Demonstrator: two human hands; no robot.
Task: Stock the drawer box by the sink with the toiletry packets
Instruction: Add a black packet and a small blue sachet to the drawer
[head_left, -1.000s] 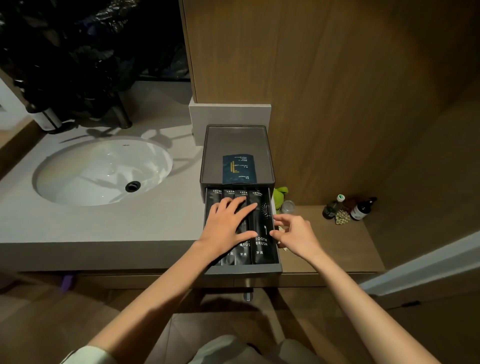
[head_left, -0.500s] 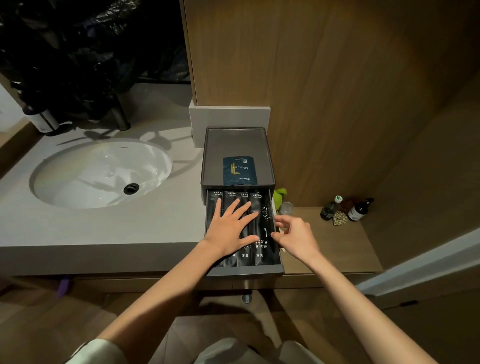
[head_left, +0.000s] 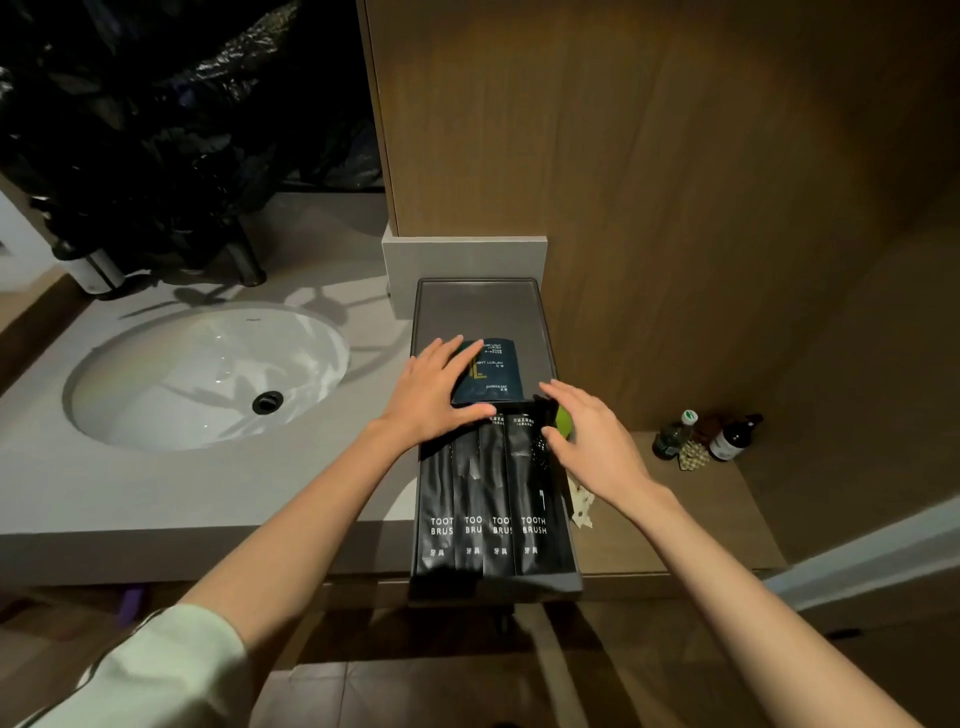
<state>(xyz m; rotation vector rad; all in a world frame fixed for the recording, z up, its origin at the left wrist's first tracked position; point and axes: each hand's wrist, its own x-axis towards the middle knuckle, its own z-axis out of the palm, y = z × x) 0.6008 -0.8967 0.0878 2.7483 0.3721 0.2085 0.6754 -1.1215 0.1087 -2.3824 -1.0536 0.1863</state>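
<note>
Resting flat, left hand (head_left: 428, 395) fingers (head_left: 441, 351) touch blue packet (head_left: 493, 371).

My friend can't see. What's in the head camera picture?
A left hand rests on a dark blue packet atop a drawer box beside a sink, while the right hand hovers over the open drawer's toothbrush packets.
</note>
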